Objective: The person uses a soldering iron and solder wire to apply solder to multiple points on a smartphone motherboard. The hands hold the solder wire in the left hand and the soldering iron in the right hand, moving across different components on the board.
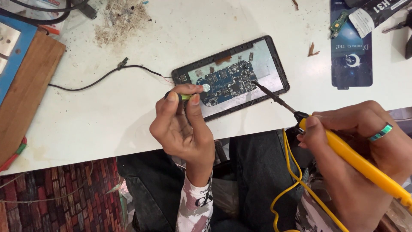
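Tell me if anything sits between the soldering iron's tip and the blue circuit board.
Nothing visible does. The soldering iron in the right hand has its dark tip right at the circuit board, with no object between. The left hand holds a green tool at the board's opposite end.

We count one opened phone (231, 77), one yellow soldering iron (343, 150), one black wire (98, 79), two hands, one ring (380, 132).

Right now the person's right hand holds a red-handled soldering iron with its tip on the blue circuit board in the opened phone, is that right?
Not quite: the soldering iron has a yellow handle, not red. The head view shows the right hand holding it, its tip on the blue circuit board in the opened phone.
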